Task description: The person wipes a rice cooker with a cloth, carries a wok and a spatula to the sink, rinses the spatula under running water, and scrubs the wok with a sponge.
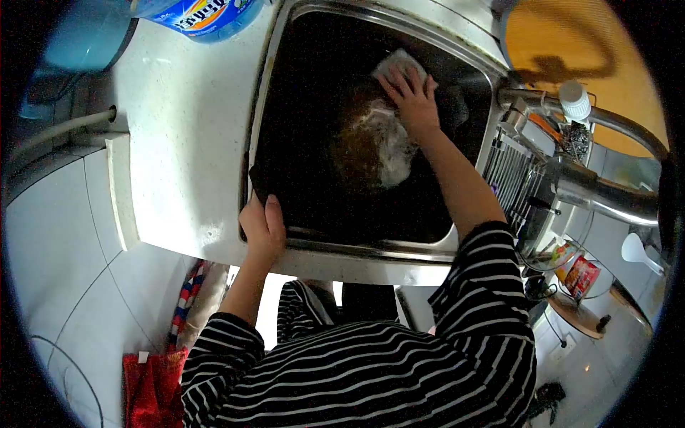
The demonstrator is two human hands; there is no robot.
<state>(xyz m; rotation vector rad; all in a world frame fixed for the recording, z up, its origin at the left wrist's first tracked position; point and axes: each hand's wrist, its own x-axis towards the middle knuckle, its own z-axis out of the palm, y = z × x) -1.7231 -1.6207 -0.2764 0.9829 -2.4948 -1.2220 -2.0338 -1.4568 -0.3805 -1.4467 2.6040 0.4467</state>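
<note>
My left hand (262, 227) is closed around a black handle (258, 184) at the left edge of the sink (371, 251). What the handle belongs to is lost in the dark basin. Toward the far side, my right hand (415, 103) holds a pale grey cloth or pad (401, 65) against the dark surface, fingers spread over it. Whitish foam and brownish liquid (382, 146) lie just beside and below that hand.
A blue-labelled bottle (207, 18) stands on the white counter (178, 143) at the upper left. Right of the sink are a metal faucet (606, 192), a wire rack (510, 175) and a white-capped bottle (575, 100). A round wooden board (571, 43) leans behind.
</note>
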